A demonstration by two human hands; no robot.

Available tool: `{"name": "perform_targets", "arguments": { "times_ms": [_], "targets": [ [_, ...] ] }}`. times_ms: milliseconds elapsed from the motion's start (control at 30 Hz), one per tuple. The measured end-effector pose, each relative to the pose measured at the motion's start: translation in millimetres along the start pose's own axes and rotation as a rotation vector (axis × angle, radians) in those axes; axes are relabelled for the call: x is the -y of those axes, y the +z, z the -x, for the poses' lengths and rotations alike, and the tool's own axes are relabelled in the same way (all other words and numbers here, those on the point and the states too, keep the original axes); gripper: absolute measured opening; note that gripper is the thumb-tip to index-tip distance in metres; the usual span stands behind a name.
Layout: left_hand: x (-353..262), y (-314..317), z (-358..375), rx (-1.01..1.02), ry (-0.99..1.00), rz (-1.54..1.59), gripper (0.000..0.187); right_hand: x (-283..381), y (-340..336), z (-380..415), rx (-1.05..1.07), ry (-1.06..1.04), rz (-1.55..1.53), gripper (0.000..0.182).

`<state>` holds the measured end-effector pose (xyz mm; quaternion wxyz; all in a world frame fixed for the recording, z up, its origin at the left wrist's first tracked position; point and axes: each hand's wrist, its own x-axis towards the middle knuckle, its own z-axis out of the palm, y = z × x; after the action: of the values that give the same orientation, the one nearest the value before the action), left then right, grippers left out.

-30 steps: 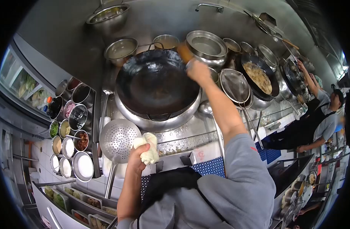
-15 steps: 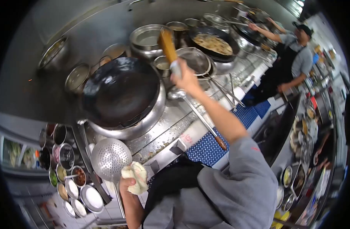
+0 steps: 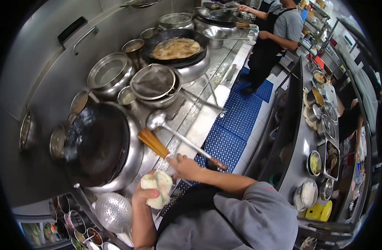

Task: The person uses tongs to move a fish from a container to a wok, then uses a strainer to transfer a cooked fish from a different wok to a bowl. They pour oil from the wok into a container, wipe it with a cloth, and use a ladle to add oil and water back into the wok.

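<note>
My left hand (image 3: 145, 195) is closed around a folded whitish cloth (image 3: 158, 189), held low in front of my apron. At the counter's front edge, my right hand (image 3: 187, 167) is on the pale wrapped handle of a bamboo wok brush (image 3: 154, 142), its fingers curled about the grip. The brush's bristles point toward the wok. A large black wok (image 3: 97, 143) sits on the burner at the left, wisps of smoke or steam over its far side. Just beyond the brush lies a long-handled ladle (image 3: 157, 120), its wooden end sticking out over the edge.
A perforated skimmer (image 3: 113, 212) lies left of my cloth. Behind the ladle, a strainer (image 3: 152, 81) rests on a pot. Another wok (image 3: 174, 48) holds frothing oil. A co-worker (image 3: 278, 37) stands farther along the line. Bowls of food (image 3: 314, 162) line the right counter.
My right hand has come down and toward me with the brush, from above the stove to the counter edge. The view has turned right. My left hand still holds the cloth.
</note>
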<state>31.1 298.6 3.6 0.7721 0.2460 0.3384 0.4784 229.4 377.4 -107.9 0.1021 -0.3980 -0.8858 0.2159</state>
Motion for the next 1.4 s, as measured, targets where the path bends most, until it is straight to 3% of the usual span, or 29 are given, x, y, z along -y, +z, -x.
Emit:
{"name": "perform_targets", "arguments": {
  "times_ms": [100, 133, 200, 233, 267, 300, 333, 367, 400, 467, 567, 667, 833, 867, 900, 967, 1100, 1267, 1400],
  "targets": [
    [1, 21, -46, 0.008, -0.052, -0.079, 0.075, -30, -39, 5, -0.127, -0.162, -0.163, 0.064],
    [-2, 34, -62, -0.028, -0.048, -0.089, 0.074, -45, -67, 5, -0.183, -0.175, -0.36, 0.044],
    [-7, 59, -88, -0.119, -0.04, -0.122, 0.071, -80, -152, -2, -0.418, -0.044, -0.513, 0.017],
    [-8, 66, -101, -0.127, -0.05, -0.118, 0.071, -116, -184, -17, -0.673, -0.123, -0.496, 0.015],
    [-9, 70, -111, -0.137, -0.065, -0.112, 0.072, -152, -211, -38, -0.745, 0.086, -0.604, 0.013],
    [-8, 77, -120, -0.147, -0.076, -0.103, 0.073, -200, -231, -69, -0.815, 0.206, -0.463, 0.021],
    [-9, 88, -128, -0.187, -0.05, -0.128, 0.075, -242, -258, -104, -0.75, 0.313, -0.417, 0.028],
    [-8, 95, -135, -0.199, -0.047, -0.124, 0.075, -281, -268, -141, -0.785, 0.292, -0.517, 0.033],
    [-8, 101, -139, -0.217, -0.045, -0.119, 0.075, -329, -255, -185, -0.829, 0.25, -0.4, 0.034],
    [0, 112, -138, -0.321, -0.009, -0.122, 0.076, -369, -257, -256, -0.542, 0.603, -1.142, 0.038],
    [4, 123, -132, -0.357, 0.028, -0.138, 0.076, -367, -272, -301, -0.545, 0.741, -1.387, 0.032],
    [13, 117, -118, -0.42, 0.081, -0.087, 0.077, -365, -266, -321, -0.72, 0.823, -1.466, 0.026],
    [37, 106, -79, -0.669, 0.19, -0.061, 0.081, -389, -259, -331, -0.812, 0.713, -1.341, 0.022],
    [37, 118, -72, -0.712, 0.157, -0.006, 0.082, -408, -250, -338, -0.889, 0.637, -1.49, 0.023],
    [27, 120, -80, -0.73, 0.164, 0.03, 0.083, -415, -255, -345, -0.874, 0.757, -1.411, 0.024],
    [35, 105, -78, -0.626, 0.248, 0.009, 0.082, -408, -274, -331, -0.78, 0.758, -1.426, 0.024],
    [31, 123, -81, -0.717, 0.237, 0.02, 0.079, -394, -307, -314, -0.671, 0.738, -1.393, 0.027],
    [26, 126, -90, -0.661, 0.236, -0.005, 0.079, -407, -297, -318, -0.68, 0.822, -1.327, 0.023],
    [41, 124, -74, -0.684, 0.217, -0.034, 0.079, -411, -299, -318, -0.636, 0.722, -1.362, 0.025]
  ]
}}
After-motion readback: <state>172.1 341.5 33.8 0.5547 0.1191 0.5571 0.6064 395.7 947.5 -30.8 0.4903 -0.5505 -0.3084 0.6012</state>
